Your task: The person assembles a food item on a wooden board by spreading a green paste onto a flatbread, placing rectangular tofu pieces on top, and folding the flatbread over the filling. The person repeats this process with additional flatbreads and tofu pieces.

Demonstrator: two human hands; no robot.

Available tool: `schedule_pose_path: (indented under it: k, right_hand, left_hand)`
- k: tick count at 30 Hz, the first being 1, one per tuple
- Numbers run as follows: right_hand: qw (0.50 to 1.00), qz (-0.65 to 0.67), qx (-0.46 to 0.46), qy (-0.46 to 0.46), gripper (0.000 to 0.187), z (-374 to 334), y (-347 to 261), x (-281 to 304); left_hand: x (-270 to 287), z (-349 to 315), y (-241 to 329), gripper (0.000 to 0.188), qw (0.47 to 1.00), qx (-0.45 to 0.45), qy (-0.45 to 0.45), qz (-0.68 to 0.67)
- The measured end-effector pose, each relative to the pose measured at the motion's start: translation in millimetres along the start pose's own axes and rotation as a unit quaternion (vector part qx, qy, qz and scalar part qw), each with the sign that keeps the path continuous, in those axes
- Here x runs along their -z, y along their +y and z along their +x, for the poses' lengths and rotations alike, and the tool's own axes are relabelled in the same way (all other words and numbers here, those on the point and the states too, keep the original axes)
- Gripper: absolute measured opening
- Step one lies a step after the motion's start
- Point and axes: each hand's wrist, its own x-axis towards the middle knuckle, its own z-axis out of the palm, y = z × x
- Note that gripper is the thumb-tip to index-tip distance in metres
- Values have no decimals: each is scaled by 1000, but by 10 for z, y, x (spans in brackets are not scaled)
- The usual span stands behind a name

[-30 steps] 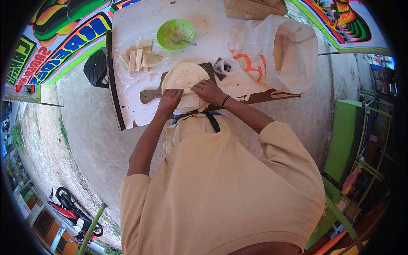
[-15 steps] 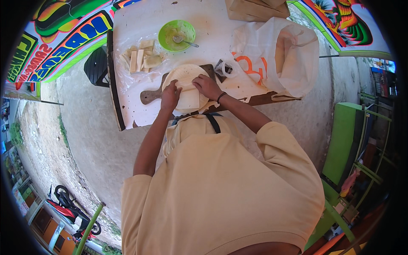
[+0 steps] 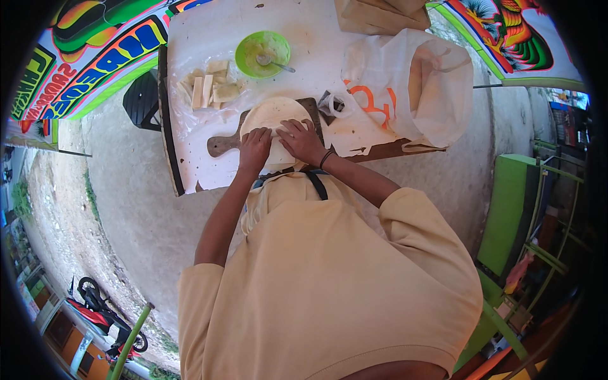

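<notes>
The person's left hand and right hand sit close together, fingers curled over a pale round sheet; whether they pinch or merely press it cannot be told; the sheet lies beneath and just beyond them on a wooden board; farther ahead on the desk is a green bowl, with pale strips ahead-left and a whitish bag ahead-right.

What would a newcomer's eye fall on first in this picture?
Probably the vividly painted banner at the upper left. At the white table, the left hand and right hand touch a pale round sheet on a wooden board; a bright green bowl holding a spoon stands beyond.
</notes>
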Motion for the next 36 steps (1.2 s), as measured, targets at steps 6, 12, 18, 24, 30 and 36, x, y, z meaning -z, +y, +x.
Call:
schedule_pose_path:
  k: [6,12,18,24,30,36]
  right_hand:
    - [995,-33,-29,-84,54,-117,-166,-174]
    - [985,-41,-87,-142,59,-20,-294,27]
    - [988,-32,-78,-131,61,-177,-195,-159]
    - [980,-55,-76,-177,63,-154,-270,92]
    - [974,-51,-114,-190,68,-138,-349,110]
    - [960,23,-207,-188,66,42,-399,172]
  left_hand:
    - [-123,-257,162,36,993,8,14,119]
    - [-98,-113,160,39,996,19,-48,69]
    - [-231,-234,179,45,991,33,-33,124]
    - [-101,-245,249,53,992,91,-51,64]
    - [40,-263,231,57,990,116,-71,38]
    - [39,-305,187,61,990,121,-72,7]
